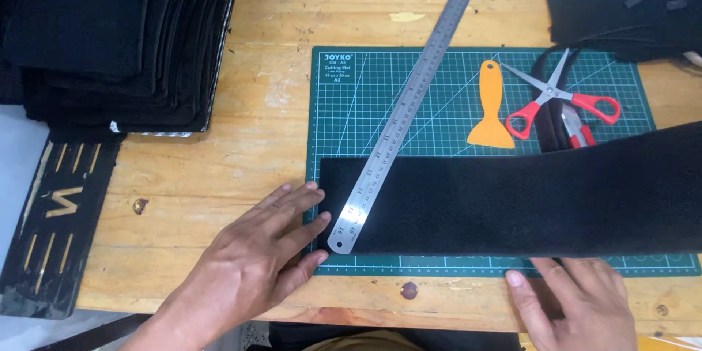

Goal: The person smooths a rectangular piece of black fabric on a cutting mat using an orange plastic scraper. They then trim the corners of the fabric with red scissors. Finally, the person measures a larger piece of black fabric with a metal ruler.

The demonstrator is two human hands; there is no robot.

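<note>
I see a wooden worktop carrying a green cutting mat. A stack of black fabric sits at its far-left corner.

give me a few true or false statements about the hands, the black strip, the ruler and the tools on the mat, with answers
1. The steel ruler lies diagonally, its lower end on the black fabric strip. True.
2. The left hand holds the ruler off the mat. False: it lies flat at the strip's left end, fingers spread, and the ruler rests on the green cutting mat.
3. The red-handled scissors lie on the mat beside the orange scraper. True.
4. The right hand grips the scissors. False: it rests at the strip's lower edge, holding nothing.
5. A stack of black fabric sits at the table's far left. True.
</note>
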